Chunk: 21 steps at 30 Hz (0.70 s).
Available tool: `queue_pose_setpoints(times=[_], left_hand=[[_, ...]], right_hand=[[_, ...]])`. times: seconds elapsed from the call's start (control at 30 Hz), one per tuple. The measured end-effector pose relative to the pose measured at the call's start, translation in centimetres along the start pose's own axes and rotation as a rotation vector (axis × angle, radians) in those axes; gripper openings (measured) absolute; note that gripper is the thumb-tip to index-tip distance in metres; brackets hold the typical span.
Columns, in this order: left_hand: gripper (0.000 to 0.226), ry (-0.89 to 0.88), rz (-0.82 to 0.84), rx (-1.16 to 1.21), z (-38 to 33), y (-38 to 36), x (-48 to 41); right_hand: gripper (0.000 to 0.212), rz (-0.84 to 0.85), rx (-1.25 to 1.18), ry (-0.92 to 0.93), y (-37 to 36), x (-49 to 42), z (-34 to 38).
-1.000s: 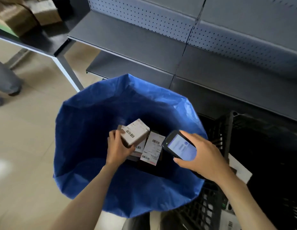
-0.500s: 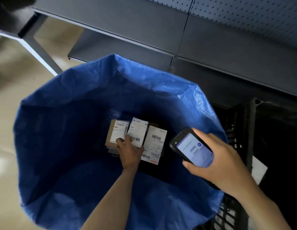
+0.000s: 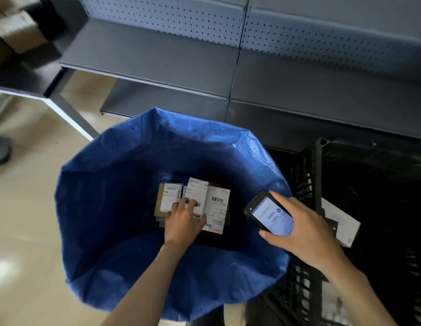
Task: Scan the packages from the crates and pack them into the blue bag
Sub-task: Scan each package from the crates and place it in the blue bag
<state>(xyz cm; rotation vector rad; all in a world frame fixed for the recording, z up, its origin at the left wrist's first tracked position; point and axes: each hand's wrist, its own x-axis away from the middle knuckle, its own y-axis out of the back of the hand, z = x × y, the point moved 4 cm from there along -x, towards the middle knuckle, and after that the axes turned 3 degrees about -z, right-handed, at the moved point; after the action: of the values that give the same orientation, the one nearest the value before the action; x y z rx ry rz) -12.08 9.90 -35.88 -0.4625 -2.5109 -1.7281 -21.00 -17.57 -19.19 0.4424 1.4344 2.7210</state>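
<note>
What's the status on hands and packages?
Left hand grips middle package, low in blue bag. Right hand holds lit scanner by bag's right rim. Nothing blocking bag mouth.

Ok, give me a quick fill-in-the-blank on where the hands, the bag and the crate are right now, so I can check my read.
1. The left hand touches packages lying ____ the blue bag.
2. The right hand grips a scanner whose lit screen faces ____.
3. The black crate stands on the bag's ____ side.
4. The flat package in that crate is ____ in colour.
Missing words: inside; up; right; white.
</note>
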Motion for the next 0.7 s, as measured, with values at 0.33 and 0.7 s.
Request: queue_pose_setpoints(times=[0.33,0.7], left_hand=[[0.025,-0.340,-0.192,0.057,-12.2,5.3,2.3],[0.018,-0.541,-0.246,0.223,-28.0,6.1,5.6]], right_hand=[[0.092,-0.152,-0.108,-0.116,6.7,6.6,-6.3],[0.092,-0.241,-0.142,-0.227,14.1,13.4,-17.3]])
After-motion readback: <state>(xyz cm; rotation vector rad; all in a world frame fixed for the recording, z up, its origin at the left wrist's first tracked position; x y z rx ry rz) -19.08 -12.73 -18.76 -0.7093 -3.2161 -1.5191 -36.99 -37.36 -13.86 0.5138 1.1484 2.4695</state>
